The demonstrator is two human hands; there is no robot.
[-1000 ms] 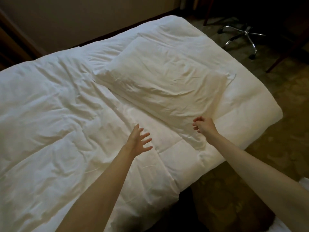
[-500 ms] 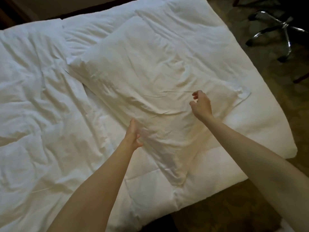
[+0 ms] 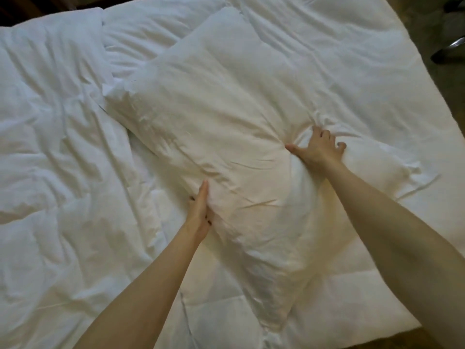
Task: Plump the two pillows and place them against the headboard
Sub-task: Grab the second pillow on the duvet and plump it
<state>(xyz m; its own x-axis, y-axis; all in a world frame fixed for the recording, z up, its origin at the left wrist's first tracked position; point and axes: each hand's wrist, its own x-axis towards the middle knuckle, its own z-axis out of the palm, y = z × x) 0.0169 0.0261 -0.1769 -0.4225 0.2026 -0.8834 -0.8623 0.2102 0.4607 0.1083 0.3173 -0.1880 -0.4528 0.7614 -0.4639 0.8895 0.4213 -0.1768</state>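
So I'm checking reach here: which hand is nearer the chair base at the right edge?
The right hand. It presses into the pillow on the side toward the chair base; the left hand grips the pillow's opposite, nearer-left edge, farther away.

Single head-worn wide-angle view, looking forward and steeply down onto the bed (image 3: 63, 172) from its near edge, close enough that both forearms enter from the bottom of frame and bed linen fills nearly all of it. The pillow (image 3: 226, 109) lies diagonally across centre, left hand (image 3: 200, 210) and right hand (image 3: 318, 149) both within reach of it; floor (image 3: 427, 26) shows only at top right and bottom right corners. No second view, so no overlap to record.
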